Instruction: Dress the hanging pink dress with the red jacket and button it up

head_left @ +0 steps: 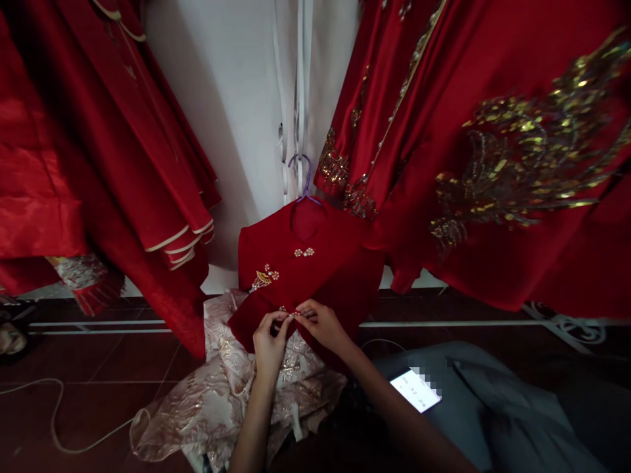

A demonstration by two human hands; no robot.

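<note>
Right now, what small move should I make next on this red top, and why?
Perhaps ease your right hand slightly aside to check the lower beaded ornament on the red top. Your left hand pinches at it too, and both cover part of it, so how it sits is unclear; the upper floral ornament shows uncovered.

Dimly lit; pale wall (227, 112), dark reddish tiled floor (101, 397).

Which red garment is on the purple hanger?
The middle top, with the left hand and right hand at its front; the other red garments are on either side, untouched.
</note>
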